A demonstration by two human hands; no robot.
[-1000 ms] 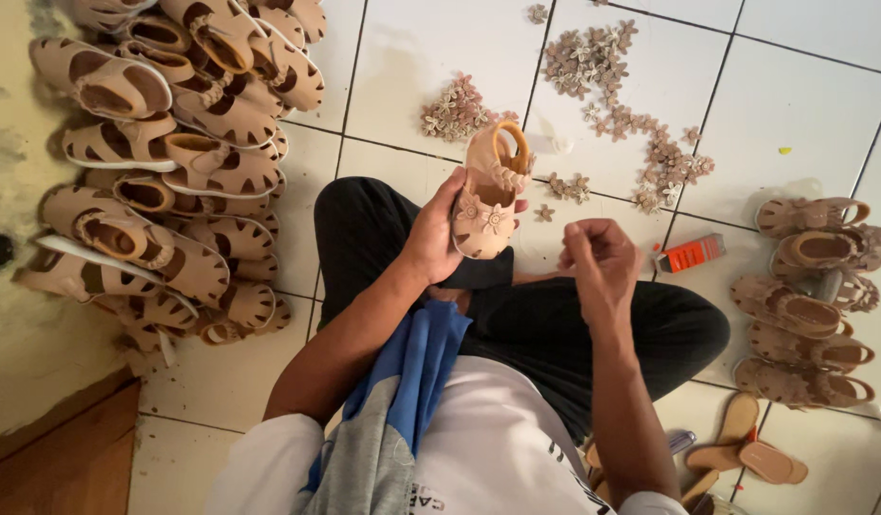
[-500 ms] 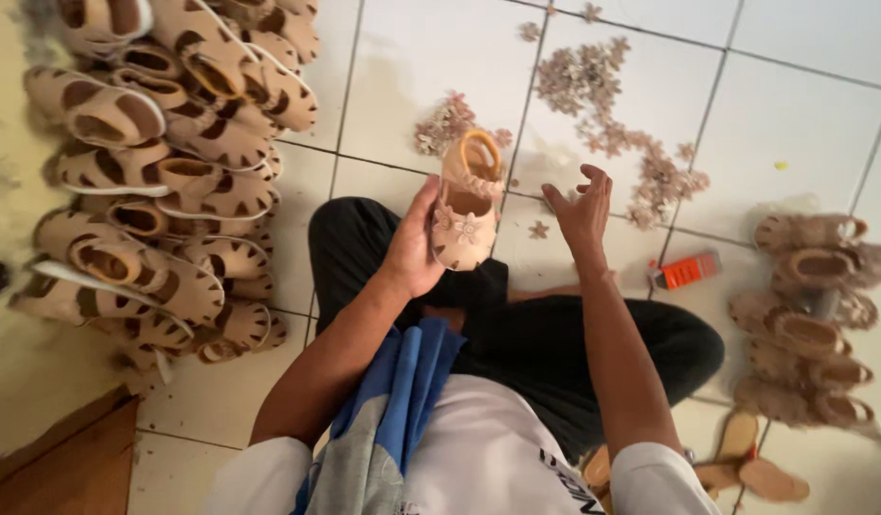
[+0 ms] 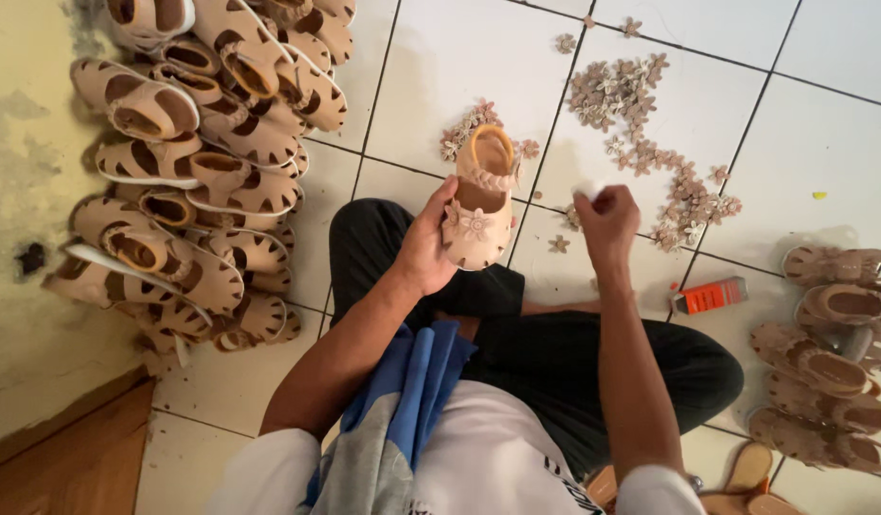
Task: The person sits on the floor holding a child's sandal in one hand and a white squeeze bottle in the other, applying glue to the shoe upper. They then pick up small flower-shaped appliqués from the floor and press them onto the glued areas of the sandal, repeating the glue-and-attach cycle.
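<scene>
Left hand grips a small beige sandal already bearing one flower; right hand has fingers pinched shut just beside it — loose flowers lie far right, sandal pile left

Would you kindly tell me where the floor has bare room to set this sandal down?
Bare tile lies between the stacked sandals and the flower pieces, and at far right beyond them. Crowded: both sandal piles and the flower scatter.

Shoemaking workshop: stacked sandals on tiled floor.
</scene>
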